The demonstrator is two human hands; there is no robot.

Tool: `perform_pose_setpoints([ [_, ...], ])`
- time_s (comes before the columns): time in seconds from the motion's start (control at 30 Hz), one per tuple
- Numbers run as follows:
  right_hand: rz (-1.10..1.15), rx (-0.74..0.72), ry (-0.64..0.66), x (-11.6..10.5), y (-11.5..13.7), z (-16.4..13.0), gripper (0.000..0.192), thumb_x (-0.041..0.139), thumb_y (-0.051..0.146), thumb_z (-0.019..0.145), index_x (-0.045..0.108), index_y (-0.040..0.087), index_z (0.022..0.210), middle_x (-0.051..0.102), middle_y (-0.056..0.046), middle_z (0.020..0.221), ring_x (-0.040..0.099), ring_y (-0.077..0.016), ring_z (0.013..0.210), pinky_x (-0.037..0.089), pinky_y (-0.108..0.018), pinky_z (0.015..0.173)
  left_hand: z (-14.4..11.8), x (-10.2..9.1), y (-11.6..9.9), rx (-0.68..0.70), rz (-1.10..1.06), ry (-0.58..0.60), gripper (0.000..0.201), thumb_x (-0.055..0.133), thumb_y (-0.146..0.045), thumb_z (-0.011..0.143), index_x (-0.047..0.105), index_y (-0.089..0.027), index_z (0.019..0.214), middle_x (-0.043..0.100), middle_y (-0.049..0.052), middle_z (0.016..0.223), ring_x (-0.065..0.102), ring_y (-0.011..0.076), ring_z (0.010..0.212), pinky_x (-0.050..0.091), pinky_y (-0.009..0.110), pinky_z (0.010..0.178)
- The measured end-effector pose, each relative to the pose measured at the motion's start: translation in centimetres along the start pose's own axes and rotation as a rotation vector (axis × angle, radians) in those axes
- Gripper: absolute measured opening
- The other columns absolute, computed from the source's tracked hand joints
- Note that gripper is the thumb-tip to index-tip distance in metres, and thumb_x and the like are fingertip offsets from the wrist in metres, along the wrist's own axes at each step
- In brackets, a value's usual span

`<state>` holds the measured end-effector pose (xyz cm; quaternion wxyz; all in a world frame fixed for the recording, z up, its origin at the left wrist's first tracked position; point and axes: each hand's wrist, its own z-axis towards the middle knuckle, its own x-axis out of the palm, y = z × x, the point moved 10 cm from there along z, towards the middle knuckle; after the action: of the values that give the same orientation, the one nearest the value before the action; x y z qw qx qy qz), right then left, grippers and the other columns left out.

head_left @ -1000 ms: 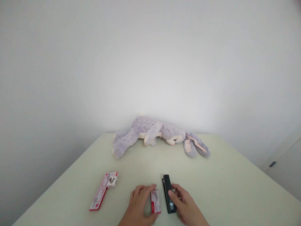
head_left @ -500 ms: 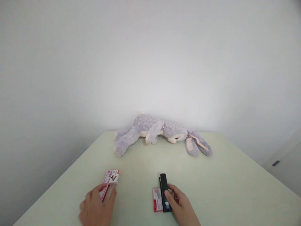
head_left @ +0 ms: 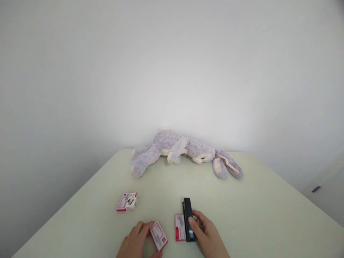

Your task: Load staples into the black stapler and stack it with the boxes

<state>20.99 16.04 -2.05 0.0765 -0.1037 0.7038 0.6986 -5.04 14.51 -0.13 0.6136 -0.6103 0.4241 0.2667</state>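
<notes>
Near the front of the table, my left hand point(head_left: 136, 239) is closed on a small red-and-white staple box point(head_left: 158, 235), held by its edges and tilted. My right hand point(head_left: 206, 231) grips a black stapler point(head_left: 189, 220), thumb on its top and fingers along the right side. Another flat red-and-white box point(head_left: 180, 227) lies against the stapler's left side, partly hidden by it. A third box of the same colours, a staple box point(head_left: 127, 201) with a stapler picture on its end, rests farther left, apart from both hands.
A grey plush rabbit point(head_left: 174, 147) lies on its side across the back of the pale green table point(head_left: 158, 190), its long ears toward the right. Behind it stands a plain white wall point(head_left: 172, 71). A dark handle point(head_left: 316, 189) shows at the far right.
My left hand has moved right and nearer, bringing one staple box away from the other at the left. My right hand and the stapler have stayed in place.
</notes>
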Motion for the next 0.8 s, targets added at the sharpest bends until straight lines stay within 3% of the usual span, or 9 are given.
perform_pose_setpoints([
  [0.07,0.001,0.004,-0.006,-0.1,0.2,0.0,0.060,0.051,0.066,0.094,0.065,0.016,0.123,0.047,0.003,0.071,0.049,-0.0186,0.069,0.041,-0.030,0.065,0.7,-0.5,-1.7,0.082,-0.051,-0.046,0.060,0.069,-0.032,0.073,0.062,-0.028,0.132,0.063,0.009,0.126,0.060,0.0288,0.120,0.048,0.041,0.102],
  [0.2,0.027,0.002,-0.025,-0.1,0.3,-0.1,0.062,0.053,0.067,0.093,0.066,0.015,0.123,0.047,0.003,0.071,0.049,-0.0183,0.069,0.040,-0.029,0.065,2.1,-0.8,-5.2,0.280,-0.207,-0.146,0.066,0.064,-0.016,0.069,0.056,-0.028,0.134,0.058,0.008,0.129,0.057,0.0255,0.123,0.045,0.039,0.108],
  [0.3,0.044,-0.007,-0.022,0.1,0.3,-0.2,0.062,0.053,0.067,0.093,0.066,0.015,0.123,0.048,0.003,0.070,0.049,-0.0181,0.069,0.041,-0.029,0.064,3.1,0.6,-7.8,0.370,-0.195,-0.083,0.073,0.070,-0.015,0.065,0.055,-0.030,0.136,0.056,0.007,0.138,0.050,0.0277,0.130,0.040,0.042,0.112],
  [0.43,0.018,-0.037,-0.031,0.0,0.5,-0.4,0.061,0.051,0.067,0.093,0.067,0.016,0.121,0.051,0.002,0.071,0.049,-0.0181,0.068,0.040,-0.029,0.065,4.1,2.1,-10.1,0.385,-0.147,0.054,0.076,0.083,-0.023,0.060,0.059,-0.033,0.131,0.062,0.003,0.132,0.052,0.0278,0.121,0.041,0.039,0.105],
  [0.63,-0.026,-0.029,-0.067,-0.2,0.8,-1.0,0.064,0.050,0.068,0.093,0.067,0.014,0.122,0.053,0.001,0.072,0.050,-0.0193,0.069,0.041,-0.030,0.065,4.1,2.7,-11.3,0.391,-0.131,0.072,0.071,0.088,-0.024,0.056,0.062,-0.030,0.122,0.065,0.001,0.126,0.054,0.0258,0.114,0.041,0.036,0.099],
  [0.73,-0.026,-0.018,-0.072,-0.2,0.9,-1.0,0.064,0.050,0.069,0.092,0.068,0.015,0.122,0.055,0.000,0.073,0.052,-0.0197,0.069,0.042,-0.030,0.065,3.9,2.7,-10.6,0.383,-0.151,0.044,0.093,0.093,-0.035,0.054,0.054,-0.032,0.138,0.059,0.004,0.138,0.050,0.0294,0.125,0.036,0.042,0.109],
  [0.8,-0.029,-0.011,-0.072,-0.2,0.9,-1.0,0.063,0.050,0.068,0.093,0.068,0.015,0.122,0.055,0.000,0.072,0.052,-0.0195,0.069,0.041,-0.029,0.064,4.3,1.2,-8.9,0.359,-0.183,-0.041,0.094,0.086,-0.047,0.066,0.044,-0.033,0.149,0.052,0.005,0.148,0.044,0.0302,0.134,0.030,0.045,0.116],
])
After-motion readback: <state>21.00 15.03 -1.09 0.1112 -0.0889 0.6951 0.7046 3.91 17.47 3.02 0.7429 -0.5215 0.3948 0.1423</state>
